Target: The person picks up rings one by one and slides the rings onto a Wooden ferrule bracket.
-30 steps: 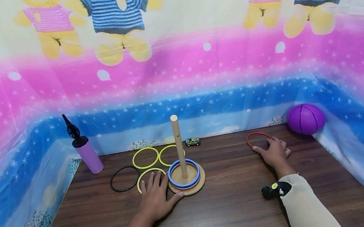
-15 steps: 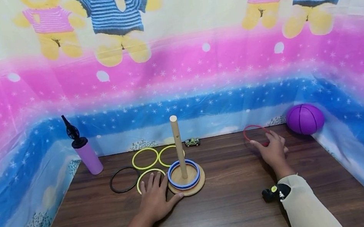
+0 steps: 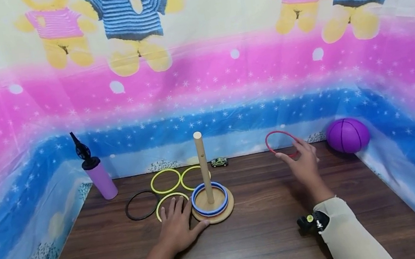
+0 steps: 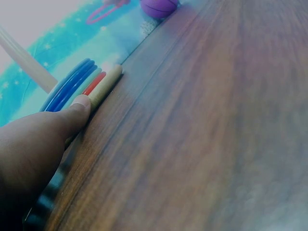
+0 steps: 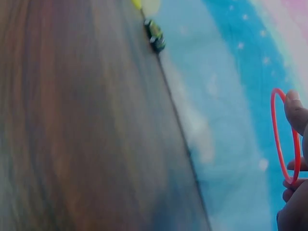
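Pinched between thumb and fingertips, a thin red ring (image 3: 279, 131) is clamped in the person's right hand (image 3: 305, 169), raised off the dark wood-grain table (image 3: 270, 235) and tilted, so its far edge stands against the printed cloth backdrop (image 3: 199, 73). Over on the other side, the left hand (image 3: 177, 229) grips nothing: its fingers lie apart, spread across the nearest yellow ring (image 3: 158, 211), with the thumb against the edge of a round wooden base (image 3: 231, 200). From that base rises an upright wooden peg (image 3: 203, 170), and two blue rings (image 3: 212, 213) lie stacked around its foot, above a lower red ring (image 4: 94, 84). Two more yellow rings (image 3: 151, 184) lie flat behind the left hand, one partly hidden by the peg, and a black ring (image 3: 126, 208) sits to their left. A small green toy car (image 3: 219, 162) stands at the table's far edge, a purple ball (image 3: 347, 135) near the right corner, and a purple hand pump (image 3: 101, 180) leans at the left.
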Action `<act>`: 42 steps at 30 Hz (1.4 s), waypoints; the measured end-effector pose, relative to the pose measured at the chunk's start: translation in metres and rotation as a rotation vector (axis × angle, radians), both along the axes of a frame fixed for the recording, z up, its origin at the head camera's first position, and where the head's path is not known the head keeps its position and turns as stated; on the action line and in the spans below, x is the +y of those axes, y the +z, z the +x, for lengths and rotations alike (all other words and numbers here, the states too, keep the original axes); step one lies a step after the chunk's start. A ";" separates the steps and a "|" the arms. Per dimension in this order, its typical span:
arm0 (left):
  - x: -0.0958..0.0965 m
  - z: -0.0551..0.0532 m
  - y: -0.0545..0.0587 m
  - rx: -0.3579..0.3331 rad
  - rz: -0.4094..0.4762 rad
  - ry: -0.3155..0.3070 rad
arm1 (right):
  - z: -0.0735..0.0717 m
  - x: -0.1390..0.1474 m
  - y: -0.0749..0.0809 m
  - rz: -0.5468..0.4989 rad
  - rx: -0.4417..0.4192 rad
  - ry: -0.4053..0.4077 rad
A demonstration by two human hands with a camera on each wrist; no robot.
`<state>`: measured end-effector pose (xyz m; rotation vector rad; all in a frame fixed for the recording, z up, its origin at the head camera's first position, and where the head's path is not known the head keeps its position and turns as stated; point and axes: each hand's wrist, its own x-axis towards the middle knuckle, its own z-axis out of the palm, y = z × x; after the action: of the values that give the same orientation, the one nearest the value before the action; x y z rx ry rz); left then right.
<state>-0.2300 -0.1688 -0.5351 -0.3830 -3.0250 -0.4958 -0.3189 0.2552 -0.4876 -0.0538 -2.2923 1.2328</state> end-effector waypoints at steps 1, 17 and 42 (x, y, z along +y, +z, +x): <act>0.000 0.000 -0.001 0.000 0.000 0.000 | 0.001 -0.003 0.004 -0.001 0.010 0.017; -0.002 -0.001 -0.002 -0.001 -0.002 -0.013 | 0.036 -0.051 0.054 -0.035 0.245 0.162; -0.002 -0.002 -0.003 0.018 0.003 -0.014 | 0.060 -0.120 0.092 -0.070 0.431 0.377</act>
<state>-0.2319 -0.1706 -0.5381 -0.4062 -3.0064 -0.4947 -0.2592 0.1347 -0.3958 0.5867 -1.9299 1.3486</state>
